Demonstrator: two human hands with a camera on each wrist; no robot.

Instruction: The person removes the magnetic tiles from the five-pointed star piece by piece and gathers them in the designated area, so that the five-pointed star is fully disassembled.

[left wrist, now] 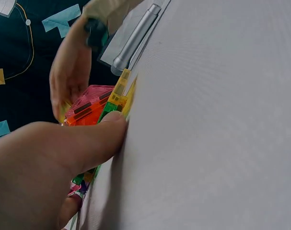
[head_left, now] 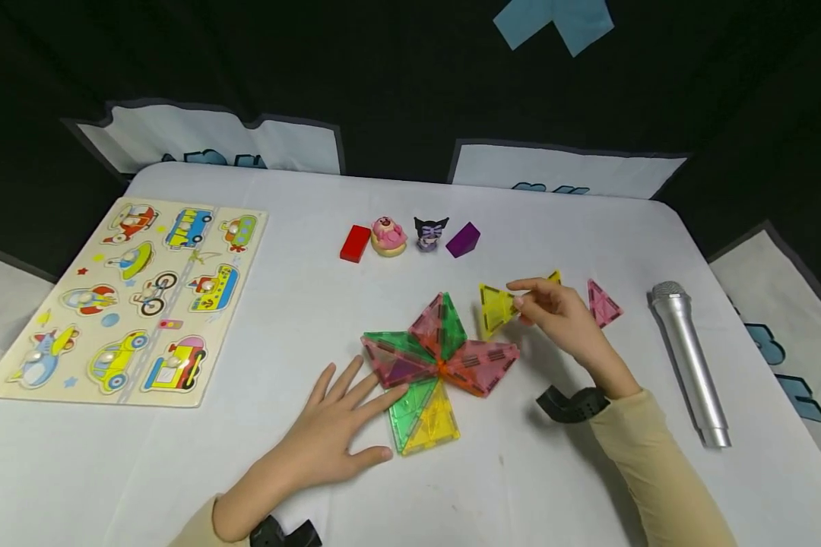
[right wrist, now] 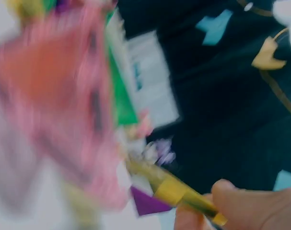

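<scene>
Pinching the yellow tile [head_left: 496,308] in curled right-hand [head_left: 561,319] fingers, ease it edge-first toward the star [head_left: 438,361] — flat, open left hand [head_left: 335,429] steadying the tiles.

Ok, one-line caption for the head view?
Right hand pinches a yellow translucent triangle tile; left hand rests flat against the colourful tile pinwheel.

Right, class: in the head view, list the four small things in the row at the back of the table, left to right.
Red block → pink figure → black-and-purple figure → purple block.
</scene>
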